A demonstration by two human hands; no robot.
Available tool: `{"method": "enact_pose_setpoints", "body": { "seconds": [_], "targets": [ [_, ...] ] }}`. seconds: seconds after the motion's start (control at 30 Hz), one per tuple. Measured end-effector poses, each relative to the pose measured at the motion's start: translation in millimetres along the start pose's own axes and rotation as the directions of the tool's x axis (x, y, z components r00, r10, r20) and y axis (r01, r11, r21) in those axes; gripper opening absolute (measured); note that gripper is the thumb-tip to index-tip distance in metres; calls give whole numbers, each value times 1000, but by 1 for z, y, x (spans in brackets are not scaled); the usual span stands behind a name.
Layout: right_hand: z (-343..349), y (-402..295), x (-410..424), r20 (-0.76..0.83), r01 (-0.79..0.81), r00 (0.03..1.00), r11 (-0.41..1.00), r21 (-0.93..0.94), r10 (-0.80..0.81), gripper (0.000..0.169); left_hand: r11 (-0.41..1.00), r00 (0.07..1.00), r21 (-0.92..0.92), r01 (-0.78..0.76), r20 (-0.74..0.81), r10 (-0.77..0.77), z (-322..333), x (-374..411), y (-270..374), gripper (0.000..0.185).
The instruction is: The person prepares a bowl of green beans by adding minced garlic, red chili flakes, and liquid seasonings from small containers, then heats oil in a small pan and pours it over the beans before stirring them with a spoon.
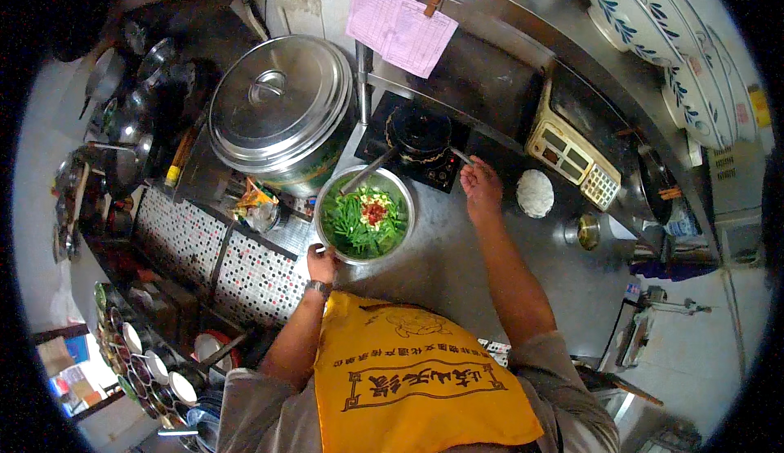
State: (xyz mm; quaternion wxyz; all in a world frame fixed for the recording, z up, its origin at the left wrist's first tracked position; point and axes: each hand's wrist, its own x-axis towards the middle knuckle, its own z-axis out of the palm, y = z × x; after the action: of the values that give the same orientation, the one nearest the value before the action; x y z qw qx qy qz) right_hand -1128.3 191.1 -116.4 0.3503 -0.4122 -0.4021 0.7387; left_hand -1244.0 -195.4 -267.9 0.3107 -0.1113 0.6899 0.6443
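Note:
My left hand point(321, 265) grips the near left rim of a steel mixing bowl point(410, 232). Inside the bowl lie chopped green vegetables point(350, 226), topped with pale chopped bits and a heap of red seasoning point(374, 211). My right hand point(482, 191) holds a thin metal utensil point(463, 156), whose far end comes up to the right side of a dark pan point(422, 128); its tip is hard to make out. That pan rests on a black induction cooker point(438, 178) with a lit red light. The pan's handle point(373, 169) reaches over the bowl's far rim.
A large lidded steel pot point(278, 104) stands left of the cooker. Right of my hand are a round white item point(535, 193), a digital scale point(562, 150) and a small metal cup point(588, 232). Pink paper slips point(401, 24) hang overhead; patterned bowls point(637, 30) are stacked upper right.

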Motion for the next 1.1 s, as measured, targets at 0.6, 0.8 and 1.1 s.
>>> {"method": "enact_pose_setpoints", "body": {
  "seconds": [0.6, 0.8, 1.1],
  "targets": [
    [-1, -1, 3, 276, 510, 855, 613, -604, -439, 29, 947, 884, 10, 320, 356, -302, -13, -48, 19, 27],
    [2, 20, 7, 86, 271, 962, 862, -429, -259, 28, 994, 981, -46, 98, 174, -88, -23, -41, 60, 16],
    [12, 1, -14, -59, 67, 996, 996, -53, -70, 25, 938, 893, -40, -346, 294, 342, 52, 23, 162, 22]
  ]
}}
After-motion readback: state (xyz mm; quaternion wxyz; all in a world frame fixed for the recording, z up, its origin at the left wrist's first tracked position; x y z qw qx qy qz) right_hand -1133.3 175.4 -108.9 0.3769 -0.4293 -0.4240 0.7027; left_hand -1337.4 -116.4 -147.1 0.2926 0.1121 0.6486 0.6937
